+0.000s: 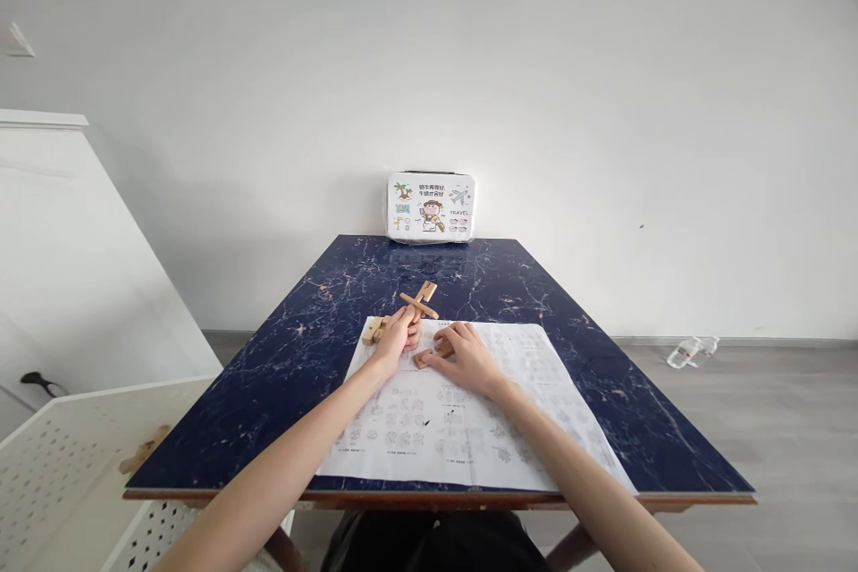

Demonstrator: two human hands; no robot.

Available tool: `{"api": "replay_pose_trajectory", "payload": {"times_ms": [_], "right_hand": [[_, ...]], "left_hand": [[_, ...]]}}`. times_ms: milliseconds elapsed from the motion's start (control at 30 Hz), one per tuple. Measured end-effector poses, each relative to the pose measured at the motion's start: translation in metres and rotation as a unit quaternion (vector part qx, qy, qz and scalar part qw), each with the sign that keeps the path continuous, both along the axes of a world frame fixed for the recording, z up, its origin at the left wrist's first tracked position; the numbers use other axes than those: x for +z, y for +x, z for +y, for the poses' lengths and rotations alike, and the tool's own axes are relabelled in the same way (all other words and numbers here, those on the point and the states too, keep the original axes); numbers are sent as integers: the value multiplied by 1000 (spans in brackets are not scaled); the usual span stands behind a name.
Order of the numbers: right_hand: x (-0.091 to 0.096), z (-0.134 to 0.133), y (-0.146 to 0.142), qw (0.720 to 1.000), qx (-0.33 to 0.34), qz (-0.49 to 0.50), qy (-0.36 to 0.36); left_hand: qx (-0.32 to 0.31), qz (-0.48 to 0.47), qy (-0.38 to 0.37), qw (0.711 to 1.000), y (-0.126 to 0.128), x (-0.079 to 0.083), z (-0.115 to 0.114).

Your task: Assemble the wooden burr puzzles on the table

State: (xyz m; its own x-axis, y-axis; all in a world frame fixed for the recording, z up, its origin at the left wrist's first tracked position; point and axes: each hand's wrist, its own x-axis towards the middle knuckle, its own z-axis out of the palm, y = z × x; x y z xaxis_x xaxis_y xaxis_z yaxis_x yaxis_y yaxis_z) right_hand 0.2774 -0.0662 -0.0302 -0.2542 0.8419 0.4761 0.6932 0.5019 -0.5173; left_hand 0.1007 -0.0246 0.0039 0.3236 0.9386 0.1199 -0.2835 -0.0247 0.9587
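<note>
The printed sheet (523, 402) lies on the dark blue marbled table (281, 366), its near edge close to the table's front edge, and both bare hands are at its far part. The left hand (400, 332), left of the sheet's middle, is closed around the crossed wooden pieces (424, 292), gripping their lower end; they stick out at a slant over the sheet's far edge, one slim bar lying across a wider piece with a dark marking near its tip. Just beyond the left hand, at the sheet's far left corner, sits a small cluster of pale wooden blocks (371, 331).

The right hand (466, 356) rests palm down nearer the sheet's middle, fingers bent over a brown wooden piece (443, 348), its thumb at a small notched block (421, 360); since the hand covers much of them, I cannot tell whether it pinches either.

Well beyond the sheet, at the table's far end, a white case (433, 237) stands upright by the wall (a cartoon figure and the word TRAVEL show on its front). Left of the sheet and below the table top, a white perforated basket (46, 438) has some wooden pieces (144, 451) in it. Far to the sheet's right, clear bottles (685, 352) lie on the grey floor (757, 402).
</note>
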Motion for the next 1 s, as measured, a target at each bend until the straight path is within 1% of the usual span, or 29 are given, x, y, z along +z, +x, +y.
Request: {"api": "replay_pose_trajectory", "payload": {"times_ms": [200, 400, 533, 700, 867, 1000], "right_hand": [[4, 0, 0, 999, 44, -13, -19], [1, 3, -1, 999, 33, 8, -20], [2, 4, 2, 999, 18, 29, -26], [4, 5, 5, 999, 13, 20, -38], [3, 6, 4, 999, -8, 16, -40], [3, 6, 3, 999, -8, 19, -36]], "left_hand": [[-7, -28, -20, 999, -2, 5, -3], [-15, -14, 6, 1000, -1, 11, -9], [5, 25, 43, 999, 0, 14, -11], [33, 70, 60, 995, 0, 13, -10], [56, 84, 59, 993, 0, 10, -7], [77, 70, 49, 993, 1, 9, -7]]}}
